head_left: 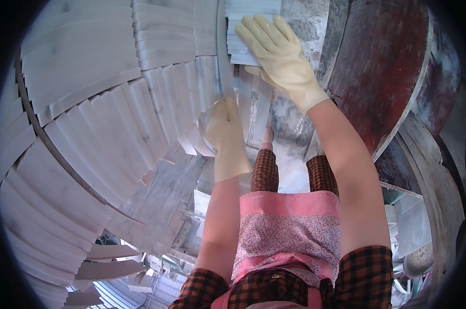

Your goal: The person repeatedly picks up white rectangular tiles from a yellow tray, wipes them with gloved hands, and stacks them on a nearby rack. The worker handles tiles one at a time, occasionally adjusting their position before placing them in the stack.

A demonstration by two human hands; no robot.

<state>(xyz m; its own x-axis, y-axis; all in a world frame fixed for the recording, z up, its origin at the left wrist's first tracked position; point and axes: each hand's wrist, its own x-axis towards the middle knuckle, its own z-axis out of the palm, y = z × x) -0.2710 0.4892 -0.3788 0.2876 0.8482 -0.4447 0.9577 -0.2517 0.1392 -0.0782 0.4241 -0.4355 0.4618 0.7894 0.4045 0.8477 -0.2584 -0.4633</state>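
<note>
Both of my hands wear cream rubber gloves. My right hand (pixel 282 59) lies with its fingers stretched out over a stack of thin white slabs (pixel 238 49) at the top middle. Its fingers rest along the slabs' right part, and nothing is gripped in it. Lower and to the left, my left hand (pixel 226 136) is smeared by motion beside the row of upright white slabs (pixel 173 98). Its fingers are too blurred to read. Close to its wrist, a pale slab end (pixel 204 141) sticks out, but whether the hand touches it I cannot tell.
More rows of white slabs (pixel 94 123) fill the left side, split by a dark curved strip (pixel 58 154). On the right stands a large board with a dark red surface (pixel 379 62). Worn grey planks (pixel 155 190) lie lower left. A round bowl (pixel 417 262) sits lower right.
</note>
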